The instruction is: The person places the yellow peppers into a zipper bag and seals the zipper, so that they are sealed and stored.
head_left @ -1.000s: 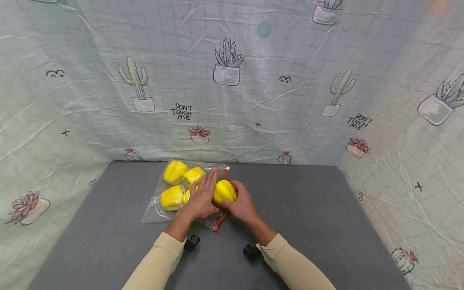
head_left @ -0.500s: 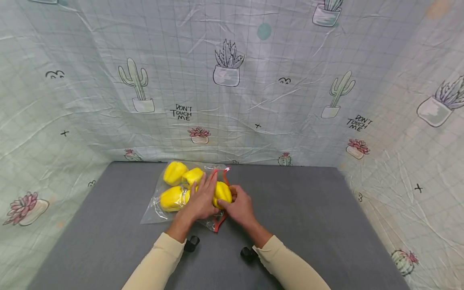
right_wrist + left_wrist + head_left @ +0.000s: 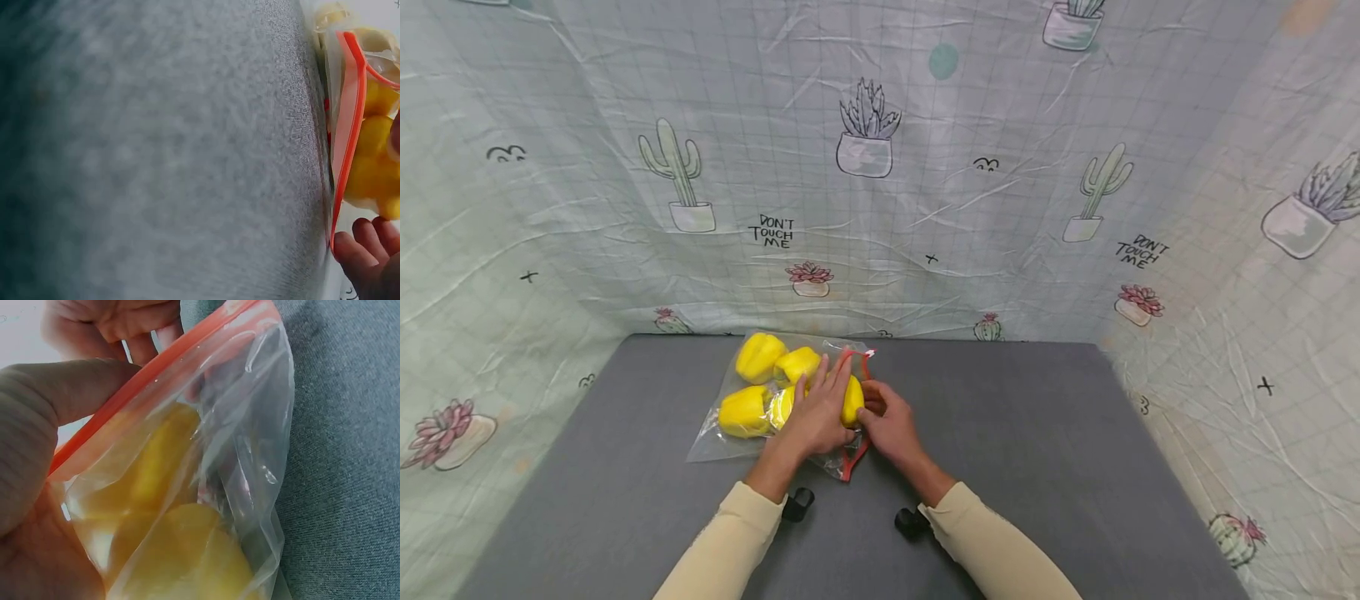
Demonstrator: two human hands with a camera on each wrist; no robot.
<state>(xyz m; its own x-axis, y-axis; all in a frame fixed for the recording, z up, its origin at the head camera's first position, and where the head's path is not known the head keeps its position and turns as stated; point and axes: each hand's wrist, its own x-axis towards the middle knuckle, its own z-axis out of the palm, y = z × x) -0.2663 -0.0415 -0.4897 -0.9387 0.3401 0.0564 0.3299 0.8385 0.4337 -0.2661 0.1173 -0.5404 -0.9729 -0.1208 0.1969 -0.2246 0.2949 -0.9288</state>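
Yellow bell peppers lie inside a clear zip bag, its red-edged mouth facing right. My left hand lies over the bag near the mouth, hiding part of the contents. In the left wrist view its thumb holds the red zip edge. At the mouth, one bell pepper shows between my hands. My right hand pushes against its right side with thumb and fingertips. Through the plastic, more yellow pepper shows in the left wrist view.
The bag sits on a grey table, left of centre near the back. Behind and at the sides hangs a cloth printed with cacti. A black wrist device shows below the left wrist, another black device beside the right.
My right hand has moved left, pushing the pepper deeper into the bag's mouth under my left hand. The front-left peppers shifted left; the left hand stayed almost in place.
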